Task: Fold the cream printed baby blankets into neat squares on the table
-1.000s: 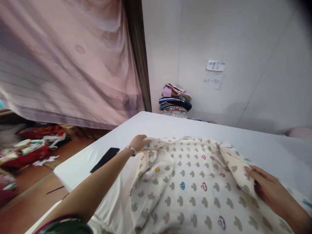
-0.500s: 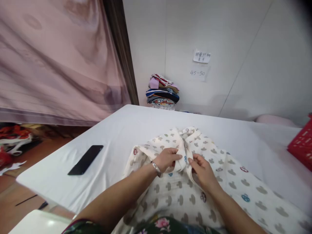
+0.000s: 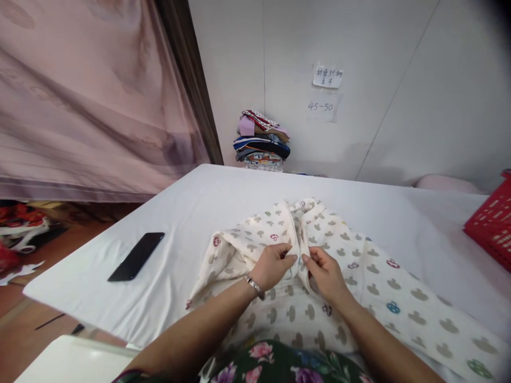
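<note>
A cream cloth (image 3: 371,271) printed with grey, red, blue and green mushrooms lies across the near part of the white table and spreads to the right. Its middle is bunched into upright folds. My left hand (image 3: 274,266), with a bracelet at the wrist, pinches one fold between thumb and fingers. Close beside it, my right hand (image 3: 324,270) pinches the neighbouring fold. A narrow gap runs between the two folded edges, away from me. Part of the cloth under my forearms is hidden.
On the white-covered table (image 3: 175,207) a black phone (image 3: 136,256) lies at left. Folded fabrics (image 3: 262,141) are stacked against the wall, below paper signs (image 3: 320,106). A red basket (image 3: 492,226) stands at the right edge. A pink curtain (image 3: 80,101) hangs at left.
Both hands still pinch the cloth, and its two edges now stand more sharply side by side. The cloth's left corner has spread out further left. The view has shifted slightly.
</note>
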Available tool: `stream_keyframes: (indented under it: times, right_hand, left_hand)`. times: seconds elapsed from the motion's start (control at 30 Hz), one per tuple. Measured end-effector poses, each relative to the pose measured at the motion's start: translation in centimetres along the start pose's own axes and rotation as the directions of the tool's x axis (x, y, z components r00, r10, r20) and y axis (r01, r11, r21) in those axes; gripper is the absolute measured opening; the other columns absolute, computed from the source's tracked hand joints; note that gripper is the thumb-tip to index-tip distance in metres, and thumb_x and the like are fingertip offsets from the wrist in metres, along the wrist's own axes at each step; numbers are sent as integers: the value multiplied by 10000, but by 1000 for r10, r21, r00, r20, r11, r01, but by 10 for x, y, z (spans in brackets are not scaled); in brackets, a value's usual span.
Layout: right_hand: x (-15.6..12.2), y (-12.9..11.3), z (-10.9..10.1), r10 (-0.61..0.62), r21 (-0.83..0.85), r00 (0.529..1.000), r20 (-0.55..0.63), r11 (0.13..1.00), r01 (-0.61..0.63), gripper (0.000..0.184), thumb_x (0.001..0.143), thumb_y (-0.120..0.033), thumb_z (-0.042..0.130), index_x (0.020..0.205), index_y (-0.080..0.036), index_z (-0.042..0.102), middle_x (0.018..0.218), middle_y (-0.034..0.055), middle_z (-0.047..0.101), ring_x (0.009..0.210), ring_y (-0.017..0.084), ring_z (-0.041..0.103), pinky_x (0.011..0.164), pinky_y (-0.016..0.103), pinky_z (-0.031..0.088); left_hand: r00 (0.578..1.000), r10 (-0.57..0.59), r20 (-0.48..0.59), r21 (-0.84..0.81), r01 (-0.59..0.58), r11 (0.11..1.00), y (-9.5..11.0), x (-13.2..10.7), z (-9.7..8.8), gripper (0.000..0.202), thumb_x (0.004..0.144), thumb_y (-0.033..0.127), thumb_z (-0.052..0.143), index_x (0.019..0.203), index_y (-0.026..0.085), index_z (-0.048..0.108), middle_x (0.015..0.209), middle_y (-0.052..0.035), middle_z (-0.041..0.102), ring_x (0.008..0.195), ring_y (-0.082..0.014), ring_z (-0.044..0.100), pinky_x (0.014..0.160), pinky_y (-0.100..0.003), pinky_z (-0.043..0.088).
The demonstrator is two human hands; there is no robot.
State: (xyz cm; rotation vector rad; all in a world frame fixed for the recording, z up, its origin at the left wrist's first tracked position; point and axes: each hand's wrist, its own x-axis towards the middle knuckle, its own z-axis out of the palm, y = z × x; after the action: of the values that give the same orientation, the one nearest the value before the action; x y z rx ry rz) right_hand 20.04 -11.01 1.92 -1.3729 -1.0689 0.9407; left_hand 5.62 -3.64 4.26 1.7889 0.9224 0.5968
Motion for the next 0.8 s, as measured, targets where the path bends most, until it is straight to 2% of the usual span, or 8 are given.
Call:
stream_keyframes:
  times: [0.1, 0.2, 0.4, 0.53, 0.63, 0.8]
  right_hand:
    - [-2, 2, 1, -15, 9, 1000, 7, 1000, 15, 255, 784, -442, 526, 827, -191, 541, 621, -23, 507, 533, 116, 439, 486, 229, 356]
    - [-4, 3, 1, -41, -51, 999, 7, 998, 41, 241, 798, -420, 514, 836, -183, 540, 603, -32, 489, 520, 106, 425, 480, 219, 348]
    - [-5, 1, 0, -90, -226, 995, 34, 970, 95, 219, 820, -384, 478, 859, -183, 556, 622, -26, 524, 541, 114, 459, 507, 222, 370]
    - [-6, 1, -1, -125, -354, 989, 84, 924, 147, 220, 808, -349, 505, 948, -191, 566, 684, -16, 568, 596, 125, 497, 565, 231, 392]
    - [-6, 1, -2, -121, -392, 985, 123, 906, 160, 257, 785, -334, 539, 1003, -200, 558, 716, -11, 587, 613, 130, 512, 576, 233, 397]
    - [-6, 6, -2, -139, -421, 983, 123, 890, 178, 207, 800, -293, 498, 971, -201, 569, 676, -18, 568, 601, 130, 503, 586, 240, 391]
  left_hand:
    - [999, 16, -43, 3, -16, 1000, 0, 1, 4, 216, 698, 350, 550, 628, 147, 571, 560, 41, 426, 560, -89, 377, 540, -202, 318]
    - [997, 20, -72, -35, -22, 999, 0, 1, 7, 203, 680, 336, 568, 626, 142, 585, 581, 31, 454, 572, -91, 390, 546, -203, 327]
    - [992, -124, 38, -242, 130, 962, -1, -2, 10, 253, 687, 370, 550, 722, 127, 613, 512, 52, 391, 468, -60, 318, 448, -192, 256]
    - [988, -89, 129, -335, 128, 933, -1, -3, 9, 189, 649, 224, 531, 774, 115, 621, 552, 43, 426, 495, -55, 332, 474, -188, 274]
    - [987, -80, 140, -337, 124, 933, -3, -3, 9, 260, 615, 138, 472, 816, 112, 634, 569, 39, 448, 502, -54, 335, 484, -188, 281]
    - [993, -23, 114, -230, 49, 972, -7, -4, 12, 291, 652, 129, 455, 873, 135, 646, 579, 42, 471, 506, -58, 357, 490, -181, 310]
